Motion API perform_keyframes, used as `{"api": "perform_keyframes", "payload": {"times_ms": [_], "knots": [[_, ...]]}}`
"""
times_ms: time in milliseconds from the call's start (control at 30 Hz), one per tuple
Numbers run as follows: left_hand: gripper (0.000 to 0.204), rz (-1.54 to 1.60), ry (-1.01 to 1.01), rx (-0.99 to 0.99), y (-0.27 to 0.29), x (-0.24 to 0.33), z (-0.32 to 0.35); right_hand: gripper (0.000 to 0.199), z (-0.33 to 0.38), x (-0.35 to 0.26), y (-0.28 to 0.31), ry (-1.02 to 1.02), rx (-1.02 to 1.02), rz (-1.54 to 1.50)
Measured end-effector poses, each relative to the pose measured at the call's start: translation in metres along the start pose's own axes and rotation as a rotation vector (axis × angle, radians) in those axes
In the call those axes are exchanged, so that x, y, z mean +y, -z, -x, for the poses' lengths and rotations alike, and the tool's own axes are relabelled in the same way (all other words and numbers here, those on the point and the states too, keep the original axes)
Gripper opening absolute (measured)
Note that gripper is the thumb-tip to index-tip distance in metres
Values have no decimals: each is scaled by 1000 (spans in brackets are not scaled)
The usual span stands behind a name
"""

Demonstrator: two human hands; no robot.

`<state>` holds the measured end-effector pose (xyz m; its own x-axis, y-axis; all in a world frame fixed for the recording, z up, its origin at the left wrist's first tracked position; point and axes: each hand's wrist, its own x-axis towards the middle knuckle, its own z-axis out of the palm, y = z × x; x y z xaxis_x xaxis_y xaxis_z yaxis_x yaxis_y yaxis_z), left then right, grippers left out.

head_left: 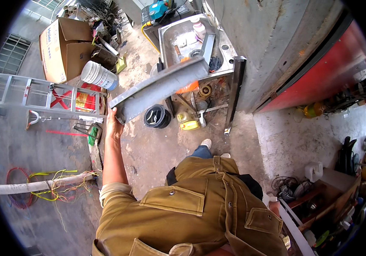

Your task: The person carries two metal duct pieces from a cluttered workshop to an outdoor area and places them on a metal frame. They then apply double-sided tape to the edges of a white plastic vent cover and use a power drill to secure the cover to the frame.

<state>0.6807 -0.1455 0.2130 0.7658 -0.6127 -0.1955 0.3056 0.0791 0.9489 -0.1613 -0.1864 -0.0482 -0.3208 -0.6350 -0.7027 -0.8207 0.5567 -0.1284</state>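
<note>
Brown cardboard box [77,57], white bucket [101,77] near a metal ladder [49,96], black bucket [160,124], steel sink [172,30]

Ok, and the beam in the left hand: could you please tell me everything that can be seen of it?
The beam is long, grey and apparently metal, dull and marked. A wide face shows, with a narrower lip along its upper edge; the exact cross-section is hard to tell. It slants upward to the right in the picture. The left hand grips its left end. The other end overlaps the sink in the view; contact there cannot be judged.
</note>
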Motion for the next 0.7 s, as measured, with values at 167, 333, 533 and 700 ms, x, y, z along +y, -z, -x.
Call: {"api": "perform_keyframes", "payload": {"times_ms": [167,333,533,700], "knots": [[40,-72,128,-134,-25,-27,-6,41,20,-10,13,-111,210,71],[35,-104,302,-300,-69,-62,-8,60,32,-30,12,-181,162,123],[38,-151,502,-529,-120,-109,-8,72,21,-36,15,204,490,-412],[41,10,680,-809,-197,-138,25,44,60,-170,61,235,260,-679]]}}
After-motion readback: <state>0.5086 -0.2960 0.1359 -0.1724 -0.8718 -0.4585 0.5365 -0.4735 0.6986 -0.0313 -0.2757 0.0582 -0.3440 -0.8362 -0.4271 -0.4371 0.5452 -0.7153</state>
